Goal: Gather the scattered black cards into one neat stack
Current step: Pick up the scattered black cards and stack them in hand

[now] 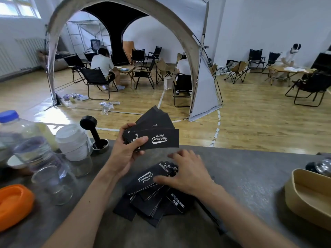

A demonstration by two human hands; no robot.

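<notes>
- Right hand [188, 173] lies nearest: its fingers [176, 155] are spread and fairly straight, palm down on the scattered black cards [152, 199], thumb touching a card printed "Camping".
- Those loose cards overlap in a messy heap on the grey desk [250, 194].
- Left hand [125, 149] grips a fanned bunch of cards [155, 133] above the desk, thumb pressed across the top card, fingers curled behind.
- Both forearms reach in from the bottom edge.
</notes>
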